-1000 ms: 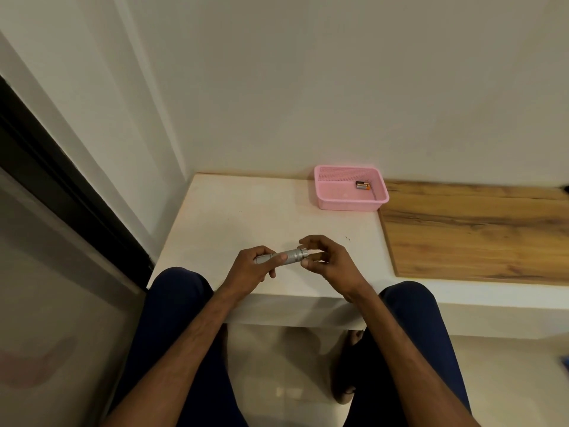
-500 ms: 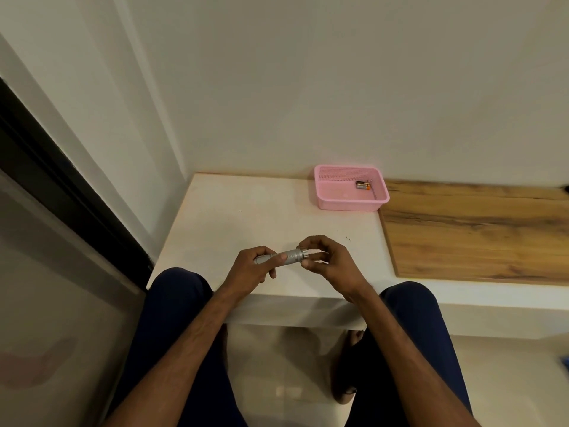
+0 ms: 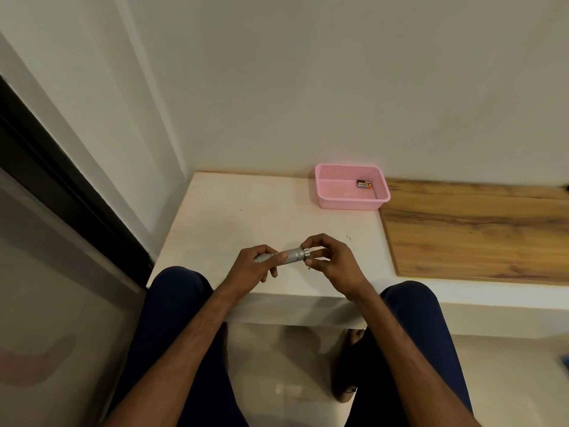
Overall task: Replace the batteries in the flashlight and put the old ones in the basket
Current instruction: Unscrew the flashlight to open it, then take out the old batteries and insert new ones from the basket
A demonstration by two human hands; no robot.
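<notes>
A small silver flashlight [image 3: 292, 254] lies level above the front of the white table [image 3: 246, 217]. My left hand [image 3: 255, 268] grips its left part, fingers curled round the barrel. My right hand [image 3: 328, 260] pinches the right end, where a ringed cap shows between my fingertips. At the back of the table stands a pink mesh basket [image 3: 351, 201]. Batteries with orange and dark bands [image 3: 364, 184] lie inside it near the far right corner.
A wooden board [image 3: 480, 232] covers the ledge right of the table, beside the basket. White walls close the back and left. A dark-framed glass panel [image 3: 61, 211] runs along the left. My knees sit under the table's front edge.
Hardly anything differs. Both hands keep their hold on the flashlight in the same spot; my right fingertips shift slightly at the cap end.
</notes>
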